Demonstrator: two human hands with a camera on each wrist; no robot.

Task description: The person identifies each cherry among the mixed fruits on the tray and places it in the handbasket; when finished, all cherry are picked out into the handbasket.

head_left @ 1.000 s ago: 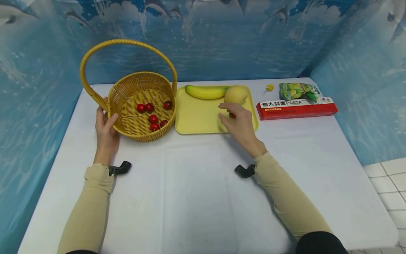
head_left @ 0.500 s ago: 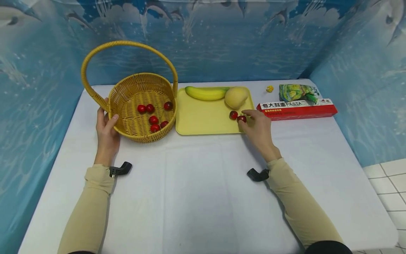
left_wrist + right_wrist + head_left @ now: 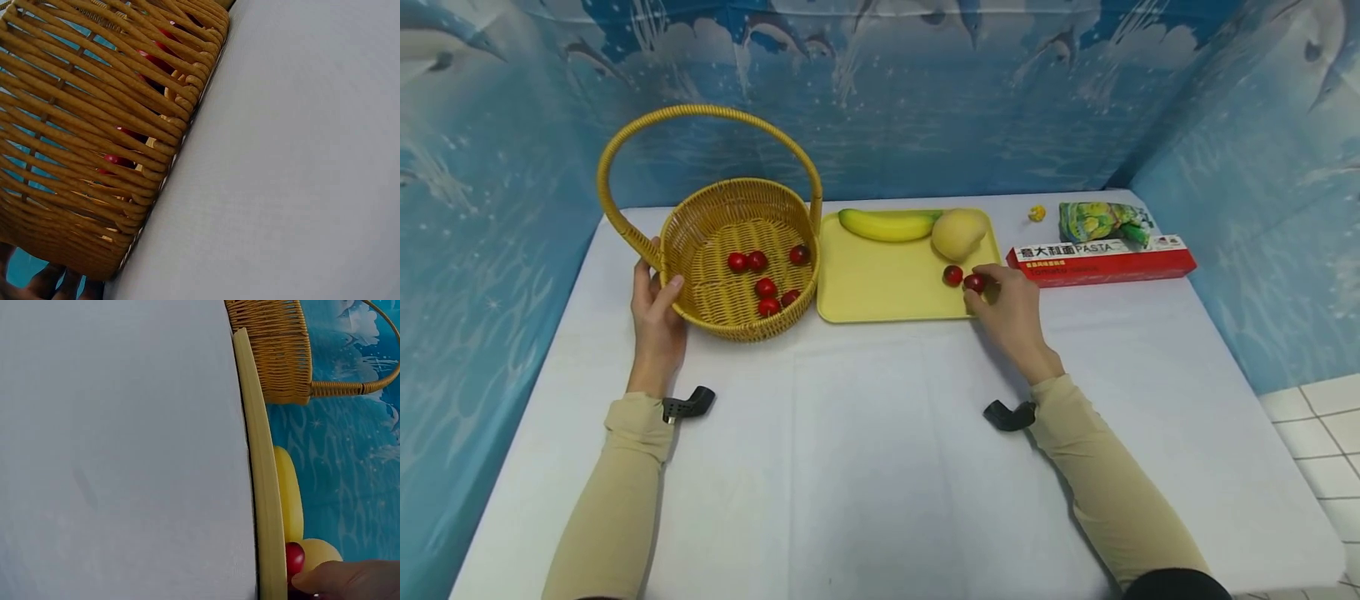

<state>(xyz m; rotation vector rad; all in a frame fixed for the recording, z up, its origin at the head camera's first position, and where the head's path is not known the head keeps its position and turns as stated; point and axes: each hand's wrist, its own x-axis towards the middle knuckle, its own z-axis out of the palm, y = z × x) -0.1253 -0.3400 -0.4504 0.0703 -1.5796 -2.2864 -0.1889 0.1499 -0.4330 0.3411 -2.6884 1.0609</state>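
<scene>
My left hand [image 3: 657, 325] grips the left rim of a round wicker basket [image 3: 737, 331], thumb on the near side; its fingertips are hidden behind the wall. Several red cherries [image 3: 766, 287] lie inside the basket, and red glimpses show through its weave [image 3: 81, 119] in the left wrist view. At the right end of a yellow tray [image 3: 880, 287], my right hand [image 3: 1017, 317] pinches a dark red cherry [image 3: 974, 283] between thumb and forefinger. Another cherry [image 3: 952, 275] lies just left of it. Behind them are a pale yellow rounded fruit [image 3: 958, 235] and a banana [image 3: 887, 226].
Right of the tray lies a red pasta box [image 3: 1105, 267], with a green printed packet [image 3: 1096, 219] against its back. A small yellow object [image 3: 1037, 213] sits nearby. A blue dolphin-print curtain [image 3: 880, 125] rises behind the white table [image 3: 865, 450].
My right hand has moved right across the tray, uncovering one cherry, and its thumb and forefinger have come together on the other. My left hand stays at the basket.
</scene>
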